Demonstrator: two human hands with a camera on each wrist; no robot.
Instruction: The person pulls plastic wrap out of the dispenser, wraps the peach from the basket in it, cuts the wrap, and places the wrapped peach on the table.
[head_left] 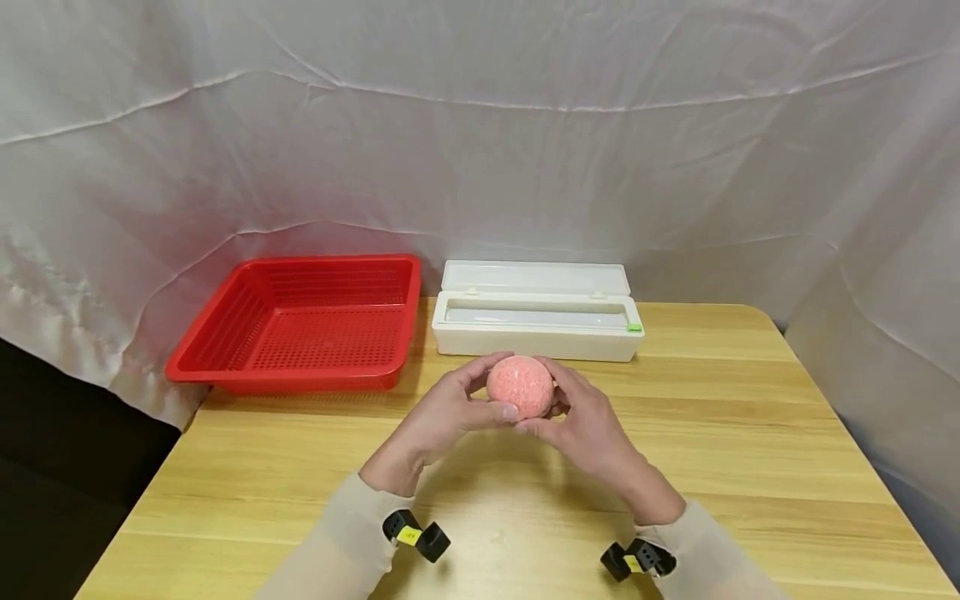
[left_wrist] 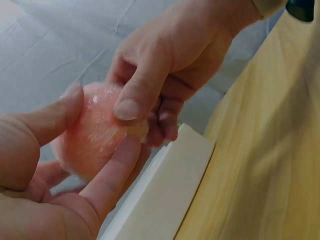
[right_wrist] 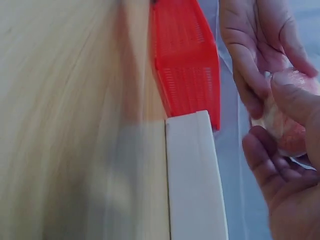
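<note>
Both hands hold a pink round fruit [head_left: 521, 387] raised over the table, in front of the white box. Shiny, wrinkled clear film covers the fruit [left_wrist: 102, 127] in the left wrist view. My left hand [head_left: 448, 408] grips it from the left, its thumb across the near side. From the right, my right hand [head_left: 588, 417] grips the other side, and its thumb presses on the film in the left wrist view. Fingertips of both hands meet around the fruit [right_wrist: 290, 132]. Part of its underside is hidden behind the fingers.
Behind the hands stands a long white cling-film box [head_left: 536, 342], its lid [head_left: 536, 277] raised and a pale roll inside. A red perforated basket [head_left: 300, 379] sits at the back left of the wooden table [head_left: 750, 450]. Pale cloth [head_left: 480, 167] hangs behind.
</note>
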